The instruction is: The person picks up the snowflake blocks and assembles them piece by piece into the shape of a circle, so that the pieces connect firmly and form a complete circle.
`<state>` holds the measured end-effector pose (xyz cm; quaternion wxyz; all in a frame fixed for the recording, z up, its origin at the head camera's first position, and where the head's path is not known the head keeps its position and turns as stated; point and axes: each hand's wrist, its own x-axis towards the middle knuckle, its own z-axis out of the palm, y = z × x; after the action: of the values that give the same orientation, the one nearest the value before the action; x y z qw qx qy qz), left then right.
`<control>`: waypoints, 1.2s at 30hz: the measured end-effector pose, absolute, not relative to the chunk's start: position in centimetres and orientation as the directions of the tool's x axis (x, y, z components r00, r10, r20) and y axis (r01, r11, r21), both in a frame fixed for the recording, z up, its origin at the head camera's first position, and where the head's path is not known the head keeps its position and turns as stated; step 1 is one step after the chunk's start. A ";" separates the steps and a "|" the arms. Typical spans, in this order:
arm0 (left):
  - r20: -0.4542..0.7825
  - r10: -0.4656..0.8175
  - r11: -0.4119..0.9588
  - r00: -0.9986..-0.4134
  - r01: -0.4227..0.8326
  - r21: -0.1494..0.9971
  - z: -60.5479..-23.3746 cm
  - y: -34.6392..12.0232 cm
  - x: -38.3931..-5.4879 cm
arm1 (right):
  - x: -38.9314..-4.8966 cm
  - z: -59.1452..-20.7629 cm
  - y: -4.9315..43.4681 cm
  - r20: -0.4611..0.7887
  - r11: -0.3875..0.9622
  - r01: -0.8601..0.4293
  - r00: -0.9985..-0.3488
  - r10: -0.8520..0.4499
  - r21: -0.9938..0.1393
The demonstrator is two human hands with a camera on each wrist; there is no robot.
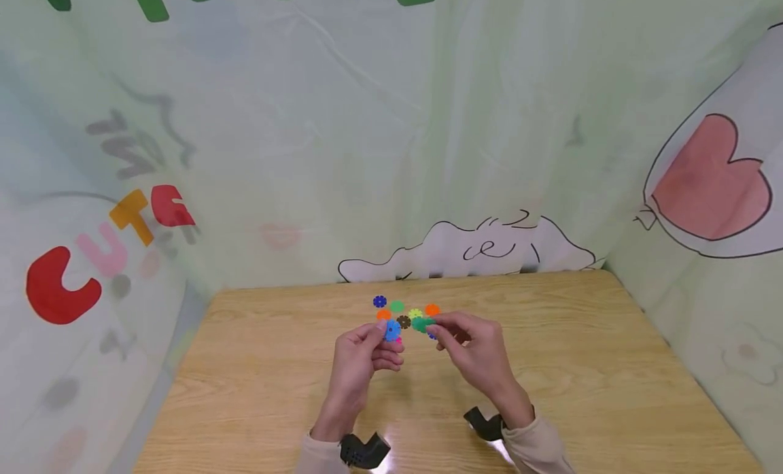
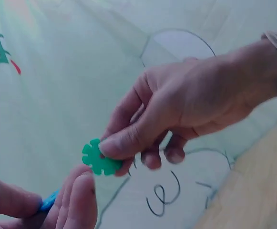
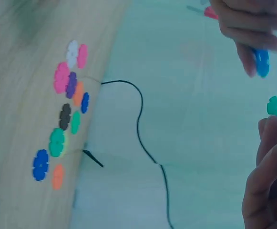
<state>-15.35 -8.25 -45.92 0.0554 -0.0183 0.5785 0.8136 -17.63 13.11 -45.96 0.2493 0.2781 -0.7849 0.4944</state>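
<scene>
My left hand (image 1: 361, 358) pinches a light blue notched flower-shaped disc (image 1: 392, 330) between thumb and index finger. Close by on the right, my right hand (image 1: 477, 348) pinches a green notched disc (image 1: 421, 324). Both discs are held up above the table, with a small gap between them. In the left wrist view, the green disc (image 2: 97, 160) shows its notched rim and faces the camera, while the blue disc (image 2: 49, 200) is mostly hidden by the left fingers. From the right wrist, the blue disc (image 3: 262, 63) appears nearly edge-on.
More notched discs lie behind the hands on the wooden table (image 1: 257, 379), among them a dark blue disc (image 1: 380, 301), an orange disc (image 1: 432, 310) and a black disc (image 3: 65, 117). A white disc (image 3: 72, 53) and a pink disc (image 3: 61, 77) lie there too. A printed curtain (image 1: 367, 134) borders the table.
</scene>
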 end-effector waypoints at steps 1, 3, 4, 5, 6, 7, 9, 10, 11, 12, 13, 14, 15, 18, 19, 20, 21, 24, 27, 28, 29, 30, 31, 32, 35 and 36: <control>-0.096 0.077 -0.342 -0.992 -0.117 0.932 -45.5 -8.2 -15.2 | -17.5 -45.6 12.9 0.694 0.354 -0.710 -0.693 -0.196 -0.609; -0.090 0.094 -0.354 -0.991 -0.118 0.928 -44.6 -8.2 -14.9 | -17.3 -44.9 12.5 0.734 0.356 -0.750 -0.646 -0.211 -0.558; -0.076 0.100 -0.348 -0.992 -0.106 0.932 -44.3 -8.1 -14.8 | -17.2 -44.6 12.4 0.747 0.358 -0.765 -0.627 -0.220 -0.536; -0.059 0.102 -0.334 -0.993 -0.091 0.938 -43.9 -8.0 -14.6 | -17.1 -44.4 12.2 0.755 0.359 -0.773 -0.616 -0.226 -0.523; -0.043 0.102 -0.317 -0.994 -0.073 0.946 -43.5 -7.9 -14.4 | -17.0 -44.1 12.1 0.758 0.362 -0.777 -0.610 -0.232 -0.514; -0.024 0.101 -0.296 -0.995 -0.053 0.954 -43.2 -7.7 -14.2 | -16.8 -43.9 12.0 0.759 0.367 -0.779 -0.607 -0.235 -0.509; 0.020 0.094 -0.262 -0.995 -0.005 0.965 -42.7 -7.5 -13.8 | -16.5 -43.6 11.9 0.758 0.378 -0.776 -0.609 -0.236 -0.505; 0.038 0.090 -0.251 -0.995 0.015 0.968 -42.5 -7.4 -13.7 | -16.4 -43.4 11.9 0.757 0.384 -0.774 -0.610 -0.235 -0.504; 0.055 0.085 -0.241 -0.995 0.032 0.970 -42.4 -7.3 -13.6 | -16.3 -43.3 11.9 0.757 0.387 -0.773 -0.610 -0.234 -0.503; 0.067 0.081 -0.233 -0.994 0.047 0.971 -42.3 -7.2 -13.4 | -16.2 -43.2 11.9 0.760 0.392 -0.774 -0.607 -0.233 -0.498; 0.078 0.078 -0.230 -0.994 0.059 0.971 -42.3 -7.1 -13.3 | -16.1 -43.1 11.9 0.764 0.395 -0.776 -0.602 -0.232 -0.492; 0.087 0.075 -0.230 -0.993 0.067 0.971 -42.2 -7.1 -13.2 | -16.0 -43.0 11.9 0.768 0.394 -0.780 -0.597 -0.232 -0.486; 0.093 0.075 -0.230 -0.993 0.073 0.970 -42.3 -7.0 -13.1 | -16.0 -43.0 12.0 0.772 0.394 -0.783 -0.592 -0.233 -0.482; 0.088 0.078 -0.248 -0.993 0.067 0.966 -42.3 -7.0 -12.9 | -15.9 -42.8 12.1 0.771 0.370 -0.787 -0.593 -0.232 -0.494; 0.081 0.079 -0.258 -0.994 0.058 0.964 -42.3 -6.9 -12.8 | -15.9 -42.8 12.1 0.764 0.357 -0.783 -0.603 -0.231 -0.510; 0.073 0.080 -0.265 -0.994 0.050 0.963 -42.3 -6.9 -12.8 | -15.8 -42.8 12.1 0.757 0.342 -0.778 -0.613 -0.229 -0.527; 0.064 0.080 -0.273 -0.995 0.040 0.961 -42.3 -6.9 -12.7 | -15.8 -42.8 12.1 0.743 0.328 -0.767 -0.630 -0.226 -0.551; 0.039 0.077 -0.289 -0.996 0.015 0.957 -42.0 -6.8 -12.4 | -15.5 -42.6 12.1 0.706 0.276 -0.737 -0.673 -0.220 -0.617; 0.034 0.071 -0.304 -0.997 0.011 0.953 -41.8 -6.7 -12.3 | -15.3 -42.3 12.0 0.684 0.237 -0.720 -0.694 -0.223 -0.653; 0.032 0.067 -0.307 -0.997 0.010 0.952 -41.8 -6.7 -12.2 | -15.2 -42.2 12.0 0.681 0.228 -0.718 -0.696 -0.227 -0.658; 0.032 0.064 -0.313 -0.997 0.011 0.950 -41.8 -6.7 -12.2 | -15.1 -42.1 11.9 0.677 0.224 -0.716 -0.699 -0.231 -0.662; 0.032 0.061 -0.315 -0.998 0.011 0.949 -41.7 -6.6 -12.2 | -15.1 -42.1 11.9 0.678 0.223 -0.719 -0.695 -0.237 -0.658; 0.035 0.058 -0.316 -0.998 0.014 0.948 -41.7 -6.6 -12.2 | -15.1 -42.1 11.9 0.685 0.225 -0.727 -0.686 -0.244 -0.648; 0.037 0.056 -0.317 -0.998 0.017 0.948 -41.7 -6.6 -12.2 | -15.0 -42.0 11.9 0.693 0.228 -0.737 -0.675 -0.252 -0.636; 0.057 0.059 -0.303 -0.997 0.036 0.952 -41.7 -6.6 -12.1 | -14.8 -41.9 11.8 0.714 0.270 -0.763 -0.646 -0.272 -0.587; 0.065 0.060 -0.292 -0.996 0.045 0.955 -41.7 -6.6 -12.1 | -14.7 -41.9 11.8 0.722 0.291 -0.772 -0.634 -0.277 -0.565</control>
<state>-12.07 -6.64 -41.72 0.0046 0.0439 0.5951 0.8024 -14.74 11.84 -41.86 0.2544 0.3442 -0.7621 0.4858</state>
